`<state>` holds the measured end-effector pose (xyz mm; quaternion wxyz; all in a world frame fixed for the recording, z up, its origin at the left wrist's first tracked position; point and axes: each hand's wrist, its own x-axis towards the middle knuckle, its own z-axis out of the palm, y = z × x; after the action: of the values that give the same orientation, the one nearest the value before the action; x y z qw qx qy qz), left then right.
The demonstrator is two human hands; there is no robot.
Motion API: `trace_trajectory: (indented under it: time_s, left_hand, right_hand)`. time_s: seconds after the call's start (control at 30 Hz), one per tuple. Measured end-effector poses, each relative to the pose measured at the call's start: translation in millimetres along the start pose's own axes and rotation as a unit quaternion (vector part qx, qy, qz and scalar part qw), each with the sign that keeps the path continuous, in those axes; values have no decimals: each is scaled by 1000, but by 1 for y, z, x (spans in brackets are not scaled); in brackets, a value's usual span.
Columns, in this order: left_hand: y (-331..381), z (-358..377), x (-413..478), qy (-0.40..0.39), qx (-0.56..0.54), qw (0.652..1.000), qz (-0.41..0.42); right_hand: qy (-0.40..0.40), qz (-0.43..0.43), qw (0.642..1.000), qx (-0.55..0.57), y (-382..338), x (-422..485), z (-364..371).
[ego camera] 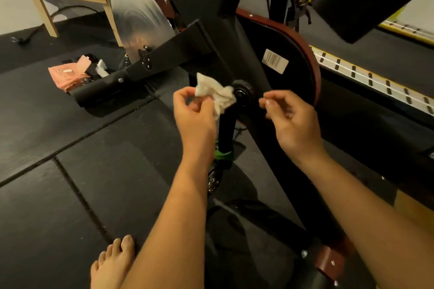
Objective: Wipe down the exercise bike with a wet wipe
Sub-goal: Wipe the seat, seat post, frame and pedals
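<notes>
Two hands meet at the crank hub [242, 93] of the exercise bike [293, 40]: your left hand [196, 112] pinches the crumpled wet wipe [217, 95] against it; your right hand [293, 122] hovers beside, fingers loosely curled, holding nothing.

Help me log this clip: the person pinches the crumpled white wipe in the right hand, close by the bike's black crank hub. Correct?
Wrong hand. The head view shows the left hand pinching the crumpled white wipe, close by the bike's black crank hub; the right hand holds nothing.
</notes>
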<state>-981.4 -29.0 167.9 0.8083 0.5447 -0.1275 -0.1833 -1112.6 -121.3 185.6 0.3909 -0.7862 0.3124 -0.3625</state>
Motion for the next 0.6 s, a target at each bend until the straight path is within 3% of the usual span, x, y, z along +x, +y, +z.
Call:
trace_trajectory:
  time_s: [0.07,0.17,0.27,0.43,0.6]
  left_hand:
    - [-7,14,-36,-89,7,996,-16]
    - [-30,26,-71,-147,53,984,-86]
    - [-52,24,-72,-120,78,984,-107]
    - [-64,32,-74,-80,-60,970,-221]
    - [-68,35,-69,-31,-88,970,-223]
  right_hand:
    - [-26,117,988,97,4,-21,-7]
    - [-57,119,991,33,16,-34,-21]
    - [-60,124,990,-20,28,-36,-37]
    - [-66,179,981,-18,35,-43,-56]
    - [15,158,984,-81,40,-45,-69]
